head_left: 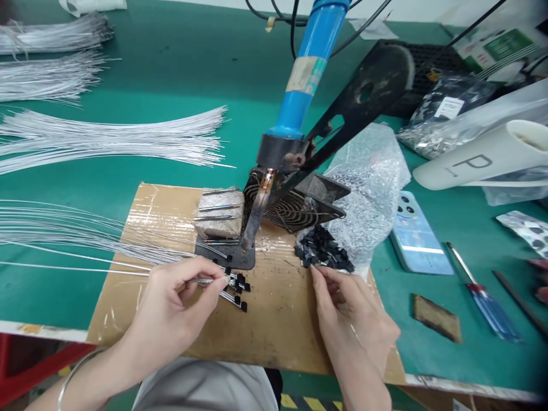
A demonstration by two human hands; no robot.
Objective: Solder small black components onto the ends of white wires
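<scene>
Thumb and forefinger of my left hand (188,305) are pinched on a thin white wire, beside several white wires (128,245) that end in small black connectors (240,282) on the cardboard (274,319). My right hand (349,314) is closed at the near edge of a pile of small black parts (323,248); what its fingertips hold, if anything, is too small to name. Between and beyond the hands, a blue soldering iron (295,103) points down from a black stand arm (359,97).
Behind the iron tip sit a black fan (291,205) and a block with metal pins (220,214). Wire bundles (111,137) lie at left. To the right are bubble wrap (363,182), a phone (422,234), a screwdriver (488,302) and a white cup (479,157).
</scene>
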